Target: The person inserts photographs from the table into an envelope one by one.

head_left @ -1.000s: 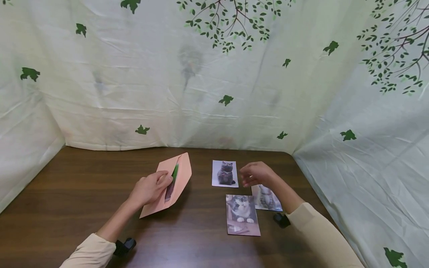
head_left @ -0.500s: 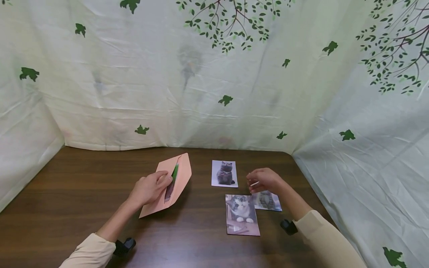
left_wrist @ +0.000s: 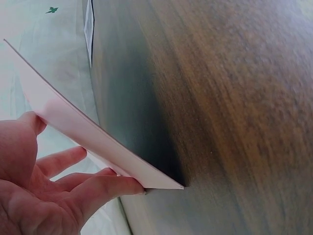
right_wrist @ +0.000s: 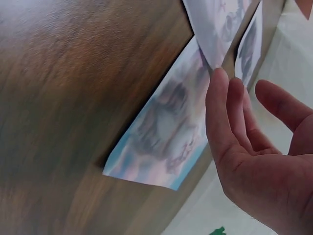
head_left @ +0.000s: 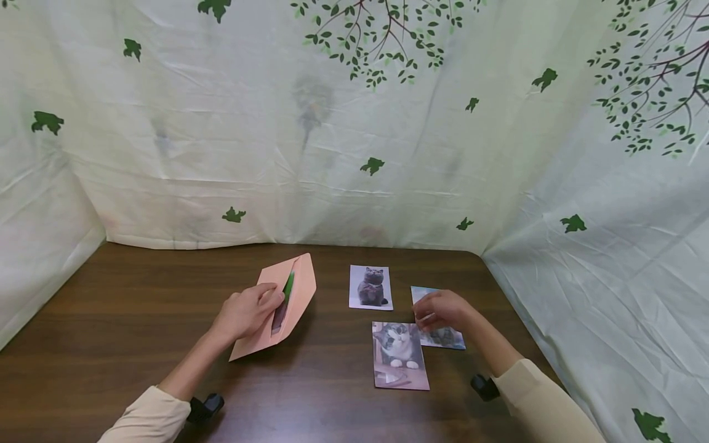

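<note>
My left hand (head_left: 246,314) grips a pink envelope (head_left: 299,301), thumb on one face and fingers on the other, tilted up from the table. Its mouth gapes, and a strip of green and dark purple (head_left: 282,307) shows inside. On the right, my right hand (head_left: 443,311) is over a blue-edged cat photo (head_left: 455,341), partly hiding it; the right wrist view shows that hand's fingers loosely bent around nothing. A kitten photo (head_left: 400,363) overlaps this photo's left side, with its corner by my fingertips. Farther back lies a grey cat photo (head_left: 370,286).
Everything lies on a dark brown wooden table (head_left: 138,307). A pale curtain (head_left: 332,203) printed with leaves hangs behind the table and along its sides. Black wrist cameras (head_left: 205,408) sit under both sleeves.
My right hand has drawn back toward me and slightly right, from beside the grey cat photo to over the blue-edged one, uncovering its far left corner. The left hand and envelope stay in place.
</note>
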Action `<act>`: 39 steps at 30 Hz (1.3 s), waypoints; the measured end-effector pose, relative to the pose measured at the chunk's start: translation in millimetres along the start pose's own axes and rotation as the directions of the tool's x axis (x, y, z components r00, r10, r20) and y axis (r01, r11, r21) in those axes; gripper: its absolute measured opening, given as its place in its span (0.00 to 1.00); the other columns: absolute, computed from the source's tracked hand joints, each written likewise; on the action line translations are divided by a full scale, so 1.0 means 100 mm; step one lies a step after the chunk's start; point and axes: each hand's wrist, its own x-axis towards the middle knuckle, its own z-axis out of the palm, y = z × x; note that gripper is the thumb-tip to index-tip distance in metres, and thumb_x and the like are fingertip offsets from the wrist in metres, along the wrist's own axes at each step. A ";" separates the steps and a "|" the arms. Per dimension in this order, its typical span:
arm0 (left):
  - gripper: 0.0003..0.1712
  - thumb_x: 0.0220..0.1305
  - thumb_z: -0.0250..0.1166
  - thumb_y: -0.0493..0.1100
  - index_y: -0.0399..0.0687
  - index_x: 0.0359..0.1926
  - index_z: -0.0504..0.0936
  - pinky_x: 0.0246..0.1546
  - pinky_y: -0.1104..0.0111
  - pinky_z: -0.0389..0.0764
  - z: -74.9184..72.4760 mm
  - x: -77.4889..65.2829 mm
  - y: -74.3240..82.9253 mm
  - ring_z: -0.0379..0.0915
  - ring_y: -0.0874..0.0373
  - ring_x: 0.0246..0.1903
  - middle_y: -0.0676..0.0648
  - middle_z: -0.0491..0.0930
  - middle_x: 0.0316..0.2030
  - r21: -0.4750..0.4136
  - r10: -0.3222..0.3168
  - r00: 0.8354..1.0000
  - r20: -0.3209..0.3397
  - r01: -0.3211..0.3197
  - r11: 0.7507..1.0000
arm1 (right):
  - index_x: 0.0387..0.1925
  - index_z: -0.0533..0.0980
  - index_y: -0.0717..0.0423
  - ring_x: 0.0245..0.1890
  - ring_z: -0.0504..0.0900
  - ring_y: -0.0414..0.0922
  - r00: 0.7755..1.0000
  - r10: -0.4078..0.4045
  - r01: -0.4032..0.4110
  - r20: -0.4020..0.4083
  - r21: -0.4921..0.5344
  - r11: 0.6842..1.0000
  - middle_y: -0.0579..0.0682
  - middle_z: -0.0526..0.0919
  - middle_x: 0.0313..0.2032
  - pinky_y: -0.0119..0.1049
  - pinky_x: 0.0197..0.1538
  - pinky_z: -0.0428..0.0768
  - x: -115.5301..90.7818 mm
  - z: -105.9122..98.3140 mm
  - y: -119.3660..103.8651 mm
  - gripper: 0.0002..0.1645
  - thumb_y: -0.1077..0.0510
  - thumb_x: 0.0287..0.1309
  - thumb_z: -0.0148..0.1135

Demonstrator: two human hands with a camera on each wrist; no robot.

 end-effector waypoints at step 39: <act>0.29 0.77 0.51 0.55 0.42 0.67 0.76 0.54 0.42 0.76 -0.02 0.00 0.00 0.76 0.30 0.57 0.33 0.79 0.60 -0.015 -0.028 0.999 0.027 0.028 0.999 | 0.36 0.79 0.66 0.23 0.79 0.41 0.996 0.057 -0.056 0.066 -0.015 0.998 0.50 0.80 0.25 0.33 0.32 0.82 0.02 0.06 0.16 0.04 0.66 0.61 0.63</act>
